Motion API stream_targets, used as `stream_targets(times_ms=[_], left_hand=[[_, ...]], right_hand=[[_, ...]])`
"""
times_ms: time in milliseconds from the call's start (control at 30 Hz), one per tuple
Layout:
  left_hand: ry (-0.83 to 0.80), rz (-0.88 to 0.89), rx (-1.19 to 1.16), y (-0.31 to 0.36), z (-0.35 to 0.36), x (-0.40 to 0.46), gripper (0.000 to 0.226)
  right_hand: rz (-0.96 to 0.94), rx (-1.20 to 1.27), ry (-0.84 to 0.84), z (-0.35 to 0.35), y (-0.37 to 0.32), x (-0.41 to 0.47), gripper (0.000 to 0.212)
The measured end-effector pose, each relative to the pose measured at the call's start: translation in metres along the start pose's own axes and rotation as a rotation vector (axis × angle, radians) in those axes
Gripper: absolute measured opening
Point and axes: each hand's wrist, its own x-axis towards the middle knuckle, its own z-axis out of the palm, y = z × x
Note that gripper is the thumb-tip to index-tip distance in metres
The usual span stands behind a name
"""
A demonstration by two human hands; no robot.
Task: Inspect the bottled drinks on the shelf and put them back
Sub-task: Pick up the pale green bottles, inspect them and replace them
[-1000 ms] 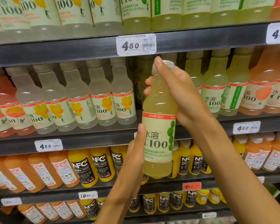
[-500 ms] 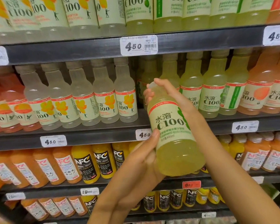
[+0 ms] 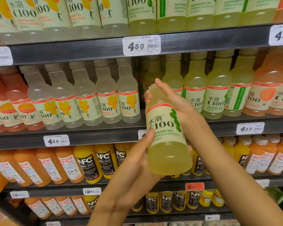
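Both hands grip green C100 bottle (image 3: 166,136), tilted: right hand (image 3: 175,101) round neck, left hand (image 3: 137,160) w/ thumb on label.

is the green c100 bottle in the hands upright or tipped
Tipped. The green C100 bottle leans with its cap up and to the left, its base nearer the camera, held between the right hand and the left hand.

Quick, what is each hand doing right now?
Left hand: holds the green C100 bottle low on its body.
Right hand: grips the same bottle's neck.
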Motion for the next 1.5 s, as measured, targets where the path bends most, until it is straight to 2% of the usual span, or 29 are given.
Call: stream_targets(times_ms=[33, 100, 167, 300, 367, 500, 667, 933, 1133, 1200, 1333, 1500], left_hand=[[-0.013, 0.005, 0.096, -0.001, -0.002, 0.0, 0.046], [0.027, 0.014, 0.235, -0.002, -0.012, 0.002, 0.066], [0.053, 0.03, 0.312, -0.002, -0.019, 0.004, 0.077], [0.113, 0.149, 0.55, -0.005, -0.024, 0.013, 0.064], [0.138, 0.189, 0.617, -0.009, -0.029, 0.017, 0.065], [0.132, 0.252, 0.697, -0.014, -0.037, 0.023, 0.069], [0.15, 0.331, 0.81, -0.01, -0.045, 0.03, 0.063], [0.125, 0.336, 0.88, -0.009, -0.059, 0.035, 0.075], [0.09, 0.278, 0.889, -0.007, -0.06, 0.031, 0.061], [0.072, 0.266, 0.88, -0.007, -0.061, 0.03, 0.061], [0.009, 0.249, 0.779, -0.01, -0.057, 0.029, 0.057], [0.069, 0.272, 0.65, -0.015, -0.045, 0.026, 0.036]], right_hand=[[-0.045, -0.004, -0.04, 0.002, -0.003, -0.001, 0.029], [-0.236, -0.129, -0.032, 0.009, -0.007, -0.002, 0.027], [-0.378, -0.247, -0.043, 0.014, -0.009, -0.005, 0.034], [-0.445, -0.477, -0.101, 0.014, -0.005, -0.015, 0.062], [-0.471, -0.547, -0.138, 0.015, 0.0, -0.02, 0.066], [-0.531, -0.58, -0.199, 0.013, 0.006, -0.026, 0.063], [-0.612, -0.572, -0.29, 0.013, 0.009, -0.034, 0.055], [-0.675, -0.647, -0.46, 0.016, 0.027, -0.039, 0.038], [-0.577, -0.617, -0.398, 0.018, 0.021, -0.038, 0.041], [-0.557, -0.618, -0.384, 0.017, 0.018, -0.038, 0.049], [-0.597, -0.621, -0.232, 0.017, 0.015, -0.036, 0.032], [-0.69, -0.463, -0.015, 0.01, 0.006, -0.032, 0.036]])
